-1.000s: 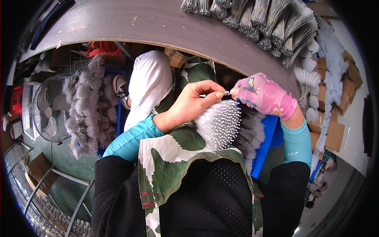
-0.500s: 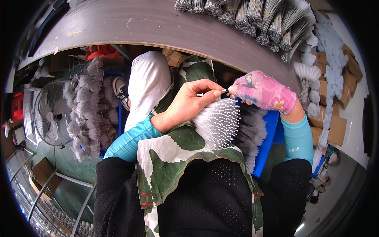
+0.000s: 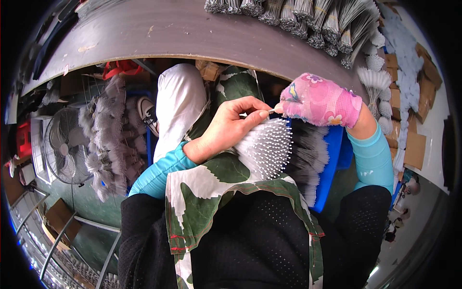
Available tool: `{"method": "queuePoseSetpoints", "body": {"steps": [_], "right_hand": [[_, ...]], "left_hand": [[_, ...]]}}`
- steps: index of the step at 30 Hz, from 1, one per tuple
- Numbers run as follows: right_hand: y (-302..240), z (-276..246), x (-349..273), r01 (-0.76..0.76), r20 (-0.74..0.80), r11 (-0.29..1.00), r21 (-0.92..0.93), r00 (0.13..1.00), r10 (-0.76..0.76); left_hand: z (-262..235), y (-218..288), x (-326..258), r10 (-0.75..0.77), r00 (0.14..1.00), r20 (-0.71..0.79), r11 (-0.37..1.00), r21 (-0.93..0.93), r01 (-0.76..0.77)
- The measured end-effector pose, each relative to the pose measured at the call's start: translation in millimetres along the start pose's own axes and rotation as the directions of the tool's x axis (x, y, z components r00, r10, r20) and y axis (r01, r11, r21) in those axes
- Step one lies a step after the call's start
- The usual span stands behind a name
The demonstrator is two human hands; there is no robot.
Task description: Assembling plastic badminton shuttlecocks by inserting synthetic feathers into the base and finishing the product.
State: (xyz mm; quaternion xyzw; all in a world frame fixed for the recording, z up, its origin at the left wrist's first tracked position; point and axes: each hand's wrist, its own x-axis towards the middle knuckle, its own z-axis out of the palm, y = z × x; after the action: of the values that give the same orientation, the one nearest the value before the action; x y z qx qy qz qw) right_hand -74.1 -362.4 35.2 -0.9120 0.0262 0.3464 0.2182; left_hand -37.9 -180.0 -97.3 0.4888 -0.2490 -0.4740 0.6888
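Note:
My bare left hand is above my lap, thumb and forefinger closed in a pinch on a small pale piece too small to name. My right hand, in a pink flowered glove with bare fingertips, meets it there with its fingers closed together. What those fingers grip is mostly hidden. Below the left hand fans a bundle of thin white strands with bead-like white tips; its gathered end is hidden by the hand. Under it lies my green-and-white leaf-print apron.
A brown table curves ahead, with wire bundles at its far right. Beside my right side, a blue bin holds greyish strand bundles. On the left are a fan, hanging strand bundles and a metal rail.
My right fingertips have come closer to the left ones, and the right forearm has swung slightly outward. The left hand keeps its pinch. The whole view has shifted a little.

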Motion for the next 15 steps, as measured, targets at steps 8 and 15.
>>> {"method": "queuePoseSetpoints", "body": {"steps": [8,15], "right_hand": [[27,20,-12,-0.076,0.037,0.742,0.667,0.997,0.069],[27,56,-9,0.157,-0.185,0.532,0.832,0.983,-0.001]], "left_hand": [[-6,-1,-1,-0.044,0.999,0.024,0.984,-0.174,0.047],[-17,-6,0,-0.1,0.989,0.11,0.952,-0.277,0.127]]}}
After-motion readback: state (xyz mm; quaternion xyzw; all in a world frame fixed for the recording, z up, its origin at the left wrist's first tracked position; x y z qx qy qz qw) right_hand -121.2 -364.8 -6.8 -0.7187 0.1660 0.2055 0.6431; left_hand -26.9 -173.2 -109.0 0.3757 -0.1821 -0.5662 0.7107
